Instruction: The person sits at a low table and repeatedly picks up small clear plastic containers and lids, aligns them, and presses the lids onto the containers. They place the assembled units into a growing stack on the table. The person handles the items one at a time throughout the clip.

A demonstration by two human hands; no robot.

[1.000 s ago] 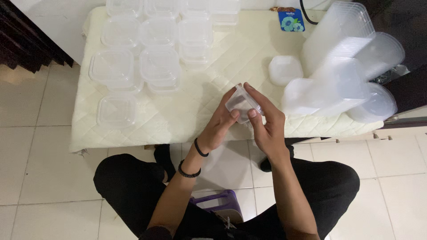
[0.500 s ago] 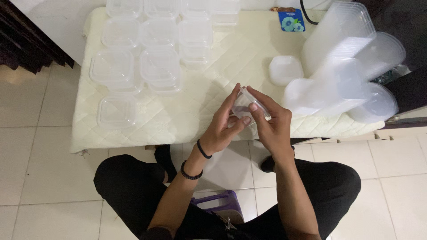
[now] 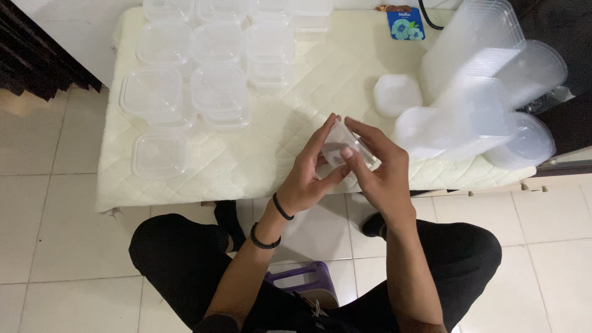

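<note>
Head view showed both hands raised over the front edge of the low table (image 3: 185,185) covered with a cream quilted pad, gripping one small clear plastic square container (image 3: 345,143) between them. Over the last second the container had been turned in the fingers: it had sat more upright between the fingertips, and now lay tilted, its mouth angled toward the left hand. The left hand (image 3: 308,176) cupped it from the left with the thumb along its underside; the right hand (image 3: 382,172) clasped its far side, forefinger hooked over the rim. That suggested the piece was being worked or fitted, not set down; it touched nothing on the table. The container looked thin-walled, transparent and empty; whether a lid was on it I could not tell. Closed clear lidded containers (image 3: 216,92) stood in rows at the back left corner, and long nested stacks of clear containers (image 3: 475,92) lay across the right edge, with one loose white lid (image 3: 396,94) beside them.
</note>
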